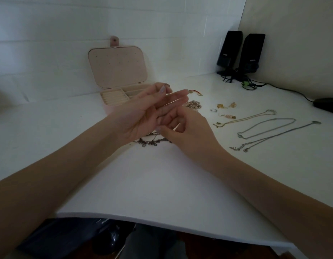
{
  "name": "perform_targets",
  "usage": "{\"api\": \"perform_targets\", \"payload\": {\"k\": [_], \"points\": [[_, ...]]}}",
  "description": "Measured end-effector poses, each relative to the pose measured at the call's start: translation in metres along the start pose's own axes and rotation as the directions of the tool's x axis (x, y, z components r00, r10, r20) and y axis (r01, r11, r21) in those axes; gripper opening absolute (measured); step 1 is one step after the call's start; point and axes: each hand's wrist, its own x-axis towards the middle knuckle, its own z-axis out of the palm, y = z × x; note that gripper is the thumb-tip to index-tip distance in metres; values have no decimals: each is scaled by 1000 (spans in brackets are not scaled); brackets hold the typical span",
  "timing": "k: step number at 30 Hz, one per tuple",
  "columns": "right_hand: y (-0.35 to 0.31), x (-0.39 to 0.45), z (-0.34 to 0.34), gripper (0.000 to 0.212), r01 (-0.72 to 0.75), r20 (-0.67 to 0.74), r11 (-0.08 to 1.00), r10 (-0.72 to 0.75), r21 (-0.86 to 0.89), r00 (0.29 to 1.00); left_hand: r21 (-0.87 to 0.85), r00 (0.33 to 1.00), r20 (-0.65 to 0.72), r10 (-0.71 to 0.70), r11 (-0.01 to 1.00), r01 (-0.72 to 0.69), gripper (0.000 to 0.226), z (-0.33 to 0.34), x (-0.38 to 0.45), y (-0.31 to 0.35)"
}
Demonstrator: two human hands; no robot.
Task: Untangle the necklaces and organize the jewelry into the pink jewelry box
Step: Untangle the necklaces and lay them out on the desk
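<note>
The pink jewelry box (117, 68) stands open at the back of the white table, its lid upright and its tray (115, 98) of ring rolls in front. My left hand (148, 113) is raised palm up before the box, thumb pressed to the fingers on a thin chain. My right hand (186, 133) pinches the same fine strand just below the left fingers. Under both hands a dark tangled necklace (152, 142) lies on the table, with a strand rising from it. Laid out to the right are a gold necklace (244, 118) and two silver necklaces (266, 126).
A red cord piece (195, 92) and a jewelry cluster (193, 105) lie behind my fingers. Gold earrings (222, 106), a ring (214, 110) and a pink earring (228, 116) sit mid-right. Two black speakers (240, 51) with cables stand in the back corner. The table's front edge (162, 219) is near me.
</note>
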Motion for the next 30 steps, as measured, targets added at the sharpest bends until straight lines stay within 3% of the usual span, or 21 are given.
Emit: {"api": "perform_targets", "payload": {"k": [6, 10, 13, 17, 21, 24, 27, 30], "points": [[0, 0, -2, 10, -1, -60, 999, 3, 36, 998, -23, 1000, 7, 14, 1000, -14, 11, -1, 1, 0], [-5, 4, -7, 11, -135, 12, 933, 139, 333, 990, -1, 1000, -6, 30, 1000, -30, 12, -7, 2, 5], [-9, 5, -12, 11, -122, 30, 861, 123, 494, 992, 94, 998, -50, 31, 995, -26, 10, -10, 0, 5], [-15, 7, -25, 10, -42, -44, 789, 87, 613, 995, 450, 995, 12, -97, 890, 82, 48, -11, -6, 4], [-13, 11, -38, 10, 7, -154, 714, 142, 700, 978, 559, 983, 63, -174, 822, 110, 72, -13, -9, 1], [-12, 14, -46, 9, 37, -227, 674, 195, 738, 954, 654, 983, 62, -172, 751, 90, 61, -14, -10, 0], [-12, 15, -52, 8, 56, -300, 695, 235, 717, 925, 692, 987, 12, -158, 714, 106, 40, -14, -9, -1], [-10, 15, -55, 8, 55, -328, 713, 252, 699, 910, 703, 989, 0, -150, 703, 107, 35, -17, -8, -1]]}}
